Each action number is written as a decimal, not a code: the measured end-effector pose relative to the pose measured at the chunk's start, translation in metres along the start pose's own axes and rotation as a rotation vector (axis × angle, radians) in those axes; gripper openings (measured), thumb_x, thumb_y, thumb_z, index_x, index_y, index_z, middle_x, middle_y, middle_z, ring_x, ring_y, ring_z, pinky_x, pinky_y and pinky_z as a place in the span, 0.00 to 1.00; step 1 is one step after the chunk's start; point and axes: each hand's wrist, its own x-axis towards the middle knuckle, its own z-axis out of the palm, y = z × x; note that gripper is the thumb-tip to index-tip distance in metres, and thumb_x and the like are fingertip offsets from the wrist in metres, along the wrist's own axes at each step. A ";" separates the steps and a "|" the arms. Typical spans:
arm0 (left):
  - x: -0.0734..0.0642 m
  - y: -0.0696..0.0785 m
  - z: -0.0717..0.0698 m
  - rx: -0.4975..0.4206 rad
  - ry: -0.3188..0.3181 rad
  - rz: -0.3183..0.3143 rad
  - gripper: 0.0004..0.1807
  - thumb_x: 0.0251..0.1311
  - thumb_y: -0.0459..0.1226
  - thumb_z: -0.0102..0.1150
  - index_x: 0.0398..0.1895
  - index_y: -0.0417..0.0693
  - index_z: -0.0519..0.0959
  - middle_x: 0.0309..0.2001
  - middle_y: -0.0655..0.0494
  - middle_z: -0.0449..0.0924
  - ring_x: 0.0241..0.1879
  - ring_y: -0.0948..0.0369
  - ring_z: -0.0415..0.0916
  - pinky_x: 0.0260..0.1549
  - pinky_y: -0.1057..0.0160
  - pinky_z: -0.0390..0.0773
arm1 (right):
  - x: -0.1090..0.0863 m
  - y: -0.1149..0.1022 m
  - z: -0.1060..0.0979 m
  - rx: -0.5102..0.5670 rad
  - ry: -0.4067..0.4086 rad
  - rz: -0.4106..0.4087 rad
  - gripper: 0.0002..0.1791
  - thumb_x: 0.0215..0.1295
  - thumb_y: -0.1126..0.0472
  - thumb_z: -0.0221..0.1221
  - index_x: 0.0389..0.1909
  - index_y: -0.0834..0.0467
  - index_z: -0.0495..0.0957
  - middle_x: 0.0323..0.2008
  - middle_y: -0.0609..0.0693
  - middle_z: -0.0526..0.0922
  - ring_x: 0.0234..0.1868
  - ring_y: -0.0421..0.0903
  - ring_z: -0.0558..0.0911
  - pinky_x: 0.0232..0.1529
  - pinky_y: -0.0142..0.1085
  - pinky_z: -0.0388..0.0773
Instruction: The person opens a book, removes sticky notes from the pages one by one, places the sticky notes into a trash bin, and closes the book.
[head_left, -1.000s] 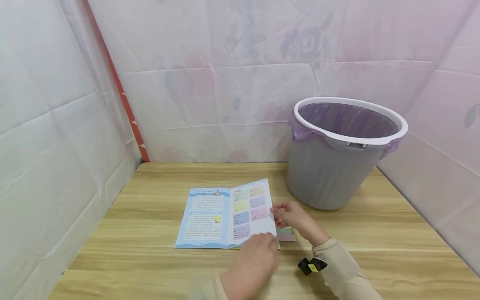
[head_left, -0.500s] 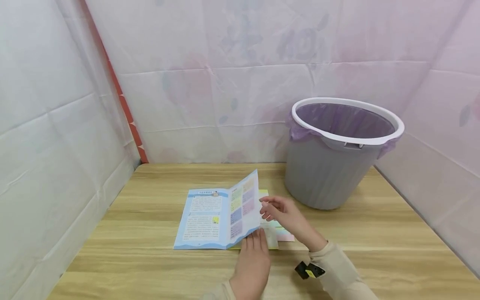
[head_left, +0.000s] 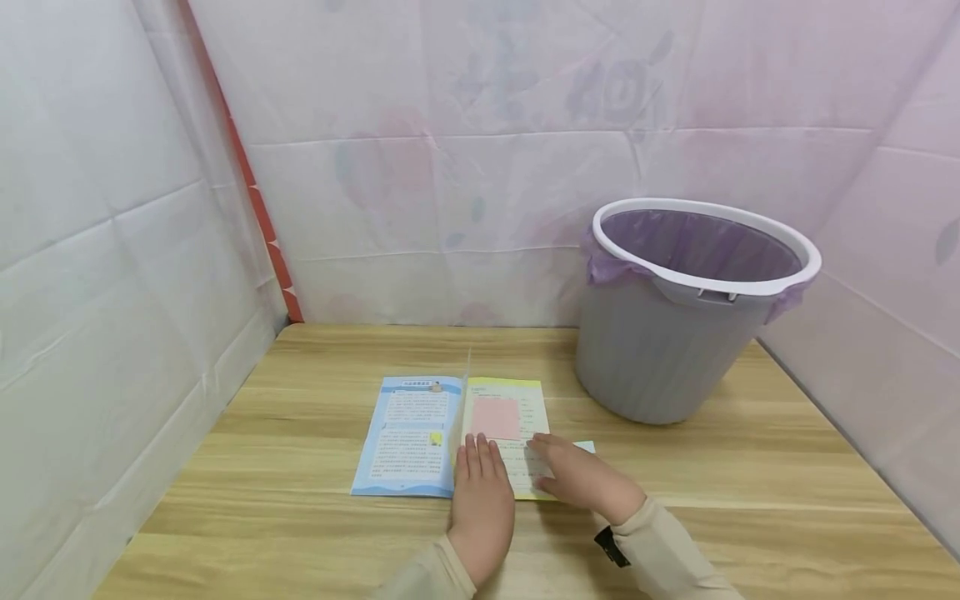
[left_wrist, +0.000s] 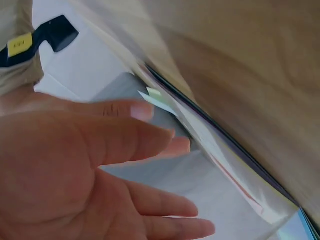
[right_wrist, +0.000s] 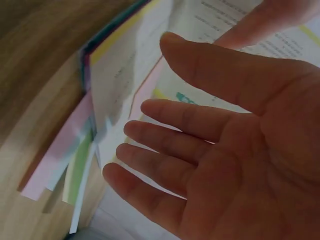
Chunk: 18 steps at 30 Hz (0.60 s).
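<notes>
An open booklet lies on the table, and one of its leaves stands nearly upright at the spine. On the uncovered right page sits a square pink sticky note. My left hand rests at the lower part of that page, fingers straight and close to the raised leaf. Over the page's right edge my right hand is spread, with nothing gripped. Coloured paper strips, among them a pink strip and a green strip, stick out of the booklet's side in the right wrist view.
A grey bin with a white rim and purple liner stands at the table's back right. Pale patterned sheets hang behind and on both sides of the wooden table.
The leaf has swung up from the right to the spine, uncovering the page with the pink note. My left hand has shifted left, and my right hand has come down to the page's edge.
</notes>
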 end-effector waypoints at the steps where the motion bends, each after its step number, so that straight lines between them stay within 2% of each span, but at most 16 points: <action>1: 0.000 -0.001 0.000 0.001 -0.004 -0.002 0.26 0.70 0.46 0.45 0.63 0.38 0.71 0.64 0.41 0.69 0.66 0.46 0.63 0.66 0.53 0.60 | 0.000 0.001 0.002 -0.010 -0.002 0.005 0.26 0.57 0.69 0.65 0.55 0.76 0.72 0.59 0.72 0.71 0.61 0.66 0.70 0.61 0.55 0.66; 5: 0.002 -0.006 -0.002 0.009 -0.058 -0.017 0.26 0.70 0.45 0.45 0.63 0.37 0.71 0.64 0.42 0.69 0.66 0.46 0.63 0.65 0.52 0.62 | 0.001 0.002 0.004 -0.032 -0.027 0.037 0.24 0.55 0.70 0.67 0.52 0.75 0.74 0.58 0.71 0.72 0.61 0.66 0.71 0.62 0.54 0.66; 11: 0.007 -0.015 0.001 -0.004 -0.115 -0.041 0.26 0.70 0.45 0.47 0.63 0.37 0.71 0.63 0.41 0.70 0.65 0.44 0.65 0.62 0.50 0.66 | 0.002 0.005 0.005 -0.024 -0.073 0.067 0.27 0.55 0.68 0.68 0.55 0.73 0.73 0.61 0.71 0.70 0.62 0.65 0.70 0.62 0.53 0.66; 18: 0.013 -0.026 0.002 -0.093 -0.153 -0.095 0.26 0.67 0.43 0.53 0.61 0.32 0.72 0.61 0.37 0.71 0.63 0.43 0.67 0.57 0.48 0.71 | 0.002 0.005 0.004 -0.029 -0.086 0.063 0.28 0.55 0.66 0.68 0.55 0.72 0.73 0.61 0.70 0.69 0.62 0.65 0.70 0.62 0.53 0.66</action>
